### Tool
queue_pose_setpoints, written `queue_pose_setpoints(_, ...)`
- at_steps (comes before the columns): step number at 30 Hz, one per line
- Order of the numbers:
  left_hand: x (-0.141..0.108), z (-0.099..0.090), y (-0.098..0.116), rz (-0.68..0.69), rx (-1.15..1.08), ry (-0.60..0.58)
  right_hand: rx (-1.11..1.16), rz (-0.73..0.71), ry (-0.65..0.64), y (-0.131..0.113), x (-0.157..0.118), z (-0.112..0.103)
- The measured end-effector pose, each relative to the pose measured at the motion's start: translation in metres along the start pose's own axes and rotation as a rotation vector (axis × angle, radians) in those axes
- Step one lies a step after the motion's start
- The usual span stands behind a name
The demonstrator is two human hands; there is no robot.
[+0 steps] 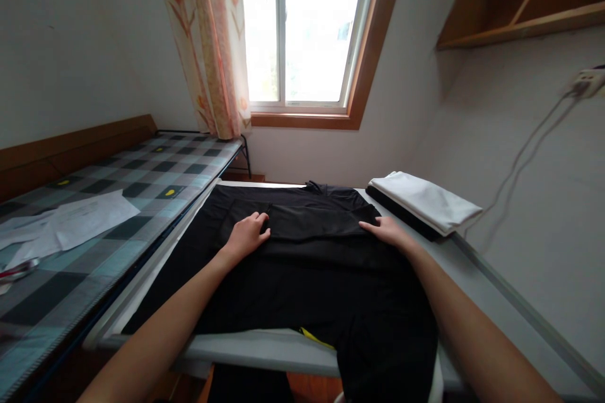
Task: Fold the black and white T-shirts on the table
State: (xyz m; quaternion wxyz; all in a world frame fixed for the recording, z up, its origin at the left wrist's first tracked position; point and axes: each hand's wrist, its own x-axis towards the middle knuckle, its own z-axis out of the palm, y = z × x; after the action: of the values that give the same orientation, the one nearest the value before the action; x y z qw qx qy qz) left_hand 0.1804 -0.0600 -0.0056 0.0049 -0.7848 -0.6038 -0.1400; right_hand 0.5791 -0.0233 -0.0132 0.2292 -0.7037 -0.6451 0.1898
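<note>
A black garment [302, 283] lies spread over the light table, and one part of it is folded over into a flat band across the upper middle. My left hand [247, 233] is closed on the left end of this folded band, its fingers curled at the fabric. At the band's right end, my right hand [386, 229] pinches the cloth, thumb on top and the other fingers mostly hidden. One black sleeve hangs down over the front edge at the right. A small yellow strip [316, 337] shows at the garment's lower hem.
Folded white cloth [425, 198] rests on folded black cloth [406, 215] at the table's [265, 346] back right. On the left, a bed with a checked cover [94, 227] carries papers [80, 220]. A curtain and window are behind; a cable [515, 170] hangs along the right wall.
</note>
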Motion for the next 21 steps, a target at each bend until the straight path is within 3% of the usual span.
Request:
queue_pose_setpoints(6,0.005,-0.002,-0.001,-0.008,0.023,-0.05,-0.186,-0.012,0.094,0.002,-0.017,0.017)
queue_pose_setpoints(12,0.005,0.003,0.006,0.04,-0.118,-0.009,-0.259,0.05,0.067,-0.005,-0.027,0.021)
queue_pose_setpoints(17,0.001,0.01,0.013,0.095,-0.15,0.012,-0.042,0.094,0.078,-0.013,-0.024,0.006)
queue_pose_setpoints(21,0.0,0.009,0.014,0.129,-0.233,0.045,0.33,0.203,-0.112,-0.039,-0.017,-0.029)
